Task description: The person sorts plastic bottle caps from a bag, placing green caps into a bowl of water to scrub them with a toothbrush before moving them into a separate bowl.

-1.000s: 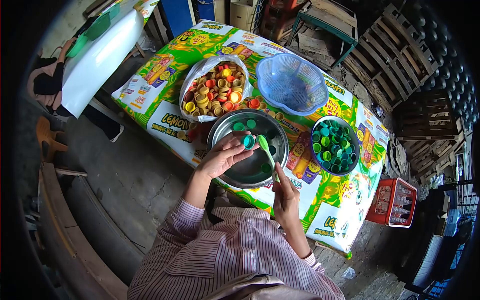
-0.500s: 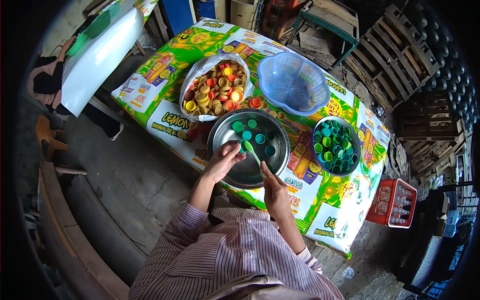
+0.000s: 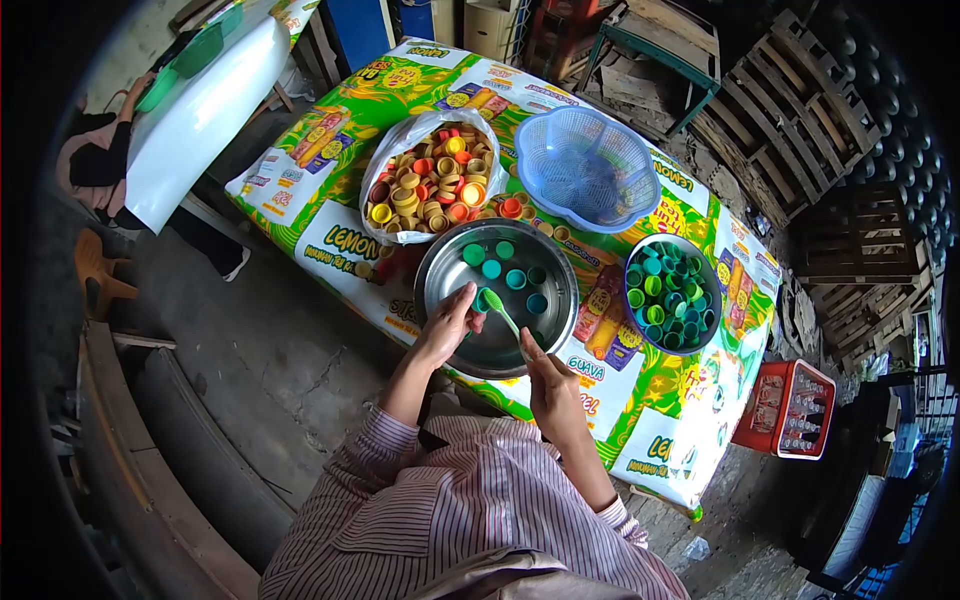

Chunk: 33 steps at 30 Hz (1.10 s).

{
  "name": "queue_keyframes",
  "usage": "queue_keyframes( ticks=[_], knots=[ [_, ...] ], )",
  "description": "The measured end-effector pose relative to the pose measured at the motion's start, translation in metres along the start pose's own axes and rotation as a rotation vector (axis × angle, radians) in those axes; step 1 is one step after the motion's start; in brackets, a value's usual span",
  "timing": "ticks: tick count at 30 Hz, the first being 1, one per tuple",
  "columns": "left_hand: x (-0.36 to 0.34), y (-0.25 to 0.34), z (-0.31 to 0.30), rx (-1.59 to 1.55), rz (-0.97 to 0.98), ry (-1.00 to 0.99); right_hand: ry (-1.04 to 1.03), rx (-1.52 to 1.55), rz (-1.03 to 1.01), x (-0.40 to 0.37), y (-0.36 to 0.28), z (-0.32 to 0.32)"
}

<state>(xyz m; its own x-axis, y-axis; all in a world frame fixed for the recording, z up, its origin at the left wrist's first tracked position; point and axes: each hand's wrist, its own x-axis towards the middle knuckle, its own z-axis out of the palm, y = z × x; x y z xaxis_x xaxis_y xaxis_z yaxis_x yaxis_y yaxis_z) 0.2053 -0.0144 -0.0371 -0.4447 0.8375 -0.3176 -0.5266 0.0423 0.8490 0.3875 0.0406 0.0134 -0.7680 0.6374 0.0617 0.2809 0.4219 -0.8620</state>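
Note:
My left hand (image 3: 448,325) is closed on a green bottle cap (image 3: 482,300) over the near left part of a steel basin (image 3: 428,270). In my right hand (image 3: 550,385) is a thin light green toothbrush (image 3: 507,319), its head against the cap; the bristles are too small to make out. Several loose green and teal caps (image 3: 515,279) lie on the basin's bottom. To the right, a dark-rimmed bowl (image 3: 632,322) is filled with green caps (image 3: 672,290).
Behind the basin stand a white sack (image 3: 378,160) of yellow, orange and red caps and a blue plastic basket (image 3: 590,165). A printed cover (image 3: 335,235) lies over the table. A red crate (image 3: 768,410) of bottles is at right; another person (image 3: 95,165) is at far left.
My left hand and the cap have shifted slightly down and left, with the brush head following. Loose caps in the basin have drifted a little.

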Motion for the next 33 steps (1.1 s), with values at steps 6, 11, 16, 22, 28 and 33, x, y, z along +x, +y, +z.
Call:
queue_keyframes(
  ticks=[6, 11, 16, 22, 28, 33],
  knots=[
    [-0.005, 0.007, 0.004, -0.07, -0.068, -0.084, 0.028, -0.095, -0.052, -0.003, 0.003, -0.005],
    [-0.008, 0.012, 0.009, -0.042, -0.123, -0.029, -0.034, -0.183, -0.121, -0.009, 0.0, -0.01],
    [-0.005, 0.006, 0.005, 0.113, -0.084, -0.109, 0.039, -0.169, -0.058, -0.005, 0.001, -0.017],
    [-0.006, 0.006, 0.006, 0.056, -0.06, -0.169, 0.054, -0.08, -0.071, -0.003, 0.009, -0.013],
    [-0.012, 0.016, 0.01, 0.275, 0.167, -0.139, -0.042, 0.107, 0.059, -0.001, -0.004, -0.028],
    [-0.017, 0.025, 0.012, 0.468, 0.277, -0.183, 0.017, 0.068, -0.085, 0.011, 0.0, -0.025]
  ],
)
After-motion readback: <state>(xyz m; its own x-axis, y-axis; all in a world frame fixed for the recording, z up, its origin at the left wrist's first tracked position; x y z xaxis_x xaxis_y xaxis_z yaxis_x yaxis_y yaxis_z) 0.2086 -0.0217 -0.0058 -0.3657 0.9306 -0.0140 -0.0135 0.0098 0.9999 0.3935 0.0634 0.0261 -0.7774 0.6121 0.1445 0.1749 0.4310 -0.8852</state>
